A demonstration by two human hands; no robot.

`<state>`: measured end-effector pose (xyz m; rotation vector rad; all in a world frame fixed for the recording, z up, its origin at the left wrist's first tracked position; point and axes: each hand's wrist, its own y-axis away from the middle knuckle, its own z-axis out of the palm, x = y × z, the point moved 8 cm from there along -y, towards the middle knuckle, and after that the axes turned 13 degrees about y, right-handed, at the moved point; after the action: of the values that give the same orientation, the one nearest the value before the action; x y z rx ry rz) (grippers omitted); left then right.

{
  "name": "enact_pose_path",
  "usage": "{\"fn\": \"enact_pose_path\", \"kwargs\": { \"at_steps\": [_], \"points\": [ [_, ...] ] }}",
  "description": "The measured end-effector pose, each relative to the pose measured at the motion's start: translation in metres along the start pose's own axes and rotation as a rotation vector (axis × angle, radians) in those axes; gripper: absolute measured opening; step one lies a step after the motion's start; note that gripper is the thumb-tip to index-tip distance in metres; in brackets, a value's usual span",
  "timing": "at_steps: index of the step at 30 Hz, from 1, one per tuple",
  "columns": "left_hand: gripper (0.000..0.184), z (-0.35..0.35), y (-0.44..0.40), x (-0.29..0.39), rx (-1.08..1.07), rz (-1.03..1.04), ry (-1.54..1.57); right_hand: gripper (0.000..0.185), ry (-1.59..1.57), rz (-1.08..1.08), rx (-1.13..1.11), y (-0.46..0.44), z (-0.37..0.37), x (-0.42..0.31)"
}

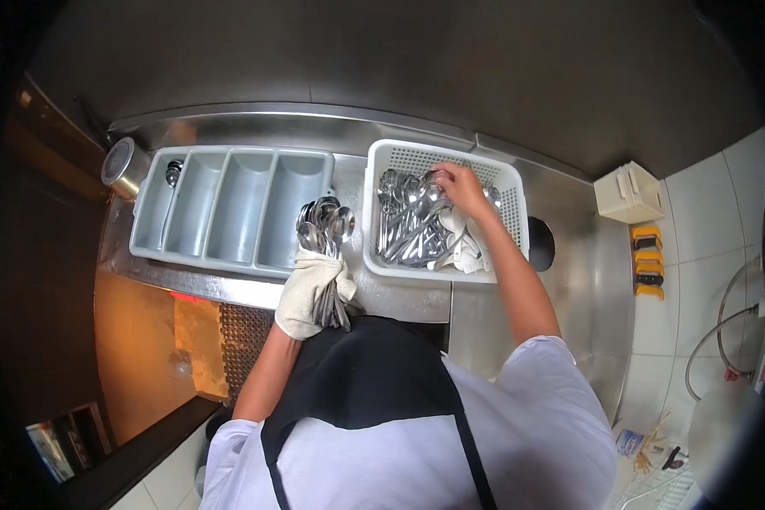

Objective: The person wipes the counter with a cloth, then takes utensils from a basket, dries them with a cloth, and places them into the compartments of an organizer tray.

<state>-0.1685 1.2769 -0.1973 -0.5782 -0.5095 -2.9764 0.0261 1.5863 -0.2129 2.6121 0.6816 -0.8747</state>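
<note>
My left hand (308, 293), wrapped in a pale cloth or glove, is closed round a bunch of metal spoons (325, 225), bowls upward. It is in front of a grey cutlery tray (229, 265) with several long compartments; the leftmost one holds a ladle-like spoon (172, 176). My bare right hand (461, 189) reaches into a white perforated basket (372, 212), its fingers bent on a spoon (438, 180) among the metal cutlery (416, 242). White spoons (463, 251) lie at the basket's near right. The right fingertips are partly hidden.
The tray and basket stand side by side on a steel counter (518, 340) with a raised back edge. A lidded round container (123, 166) is at the left end. A black round object (541, 244) sits right of the basket, and a cream box (629, 193) is by the tiled wall.
</note>
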Motion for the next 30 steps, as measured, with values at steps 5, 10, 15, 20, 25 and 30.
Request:
{"fn": "enact_pose_path", "kwargs": {
  "at_steps": [5, 10, 15, 20, 25, 30],
  "points": [
    [0.012, -0.011, -0.004, -0.012, 0.093, -0.018, -0.037, 0.046, -0.104, -0.062, 0.161, 0.002, 0.016, 0.010],
    [0.008, -0.016, -0.003, -0.017, 0.015, -0.040, 0.008, 0.041, 0.289, -0.126, 0.220, 0.013, 0.011, -0.002],
    [0.002, -0.003, 0.007, -0.007, 0.022, 0.026, 0.017, 0.042, 0.481, -0.206, 0.357, 0.013, 0.022, -0.017],
    [0.004, -0.006, 0.017, -0.001, 0.095, 0.043, 0.030, 0.047, 0.420, -0.189, 0.155, -0.008, 0.027, -0.027],
    [0.002, -0.010, 0.014, -0.003, 0.084, 0.048, 0.050, 0.053, 0.400, -0.362, 0.056, -0.034, 0.030, -0.044],
    [0.002, -0.017, 0.013, -0.006, 0.063, 0.029, 0.066, 0.040, 0.920, -0.373, -0.212, -0.029, 0.050, -0.039]
  ]
}}
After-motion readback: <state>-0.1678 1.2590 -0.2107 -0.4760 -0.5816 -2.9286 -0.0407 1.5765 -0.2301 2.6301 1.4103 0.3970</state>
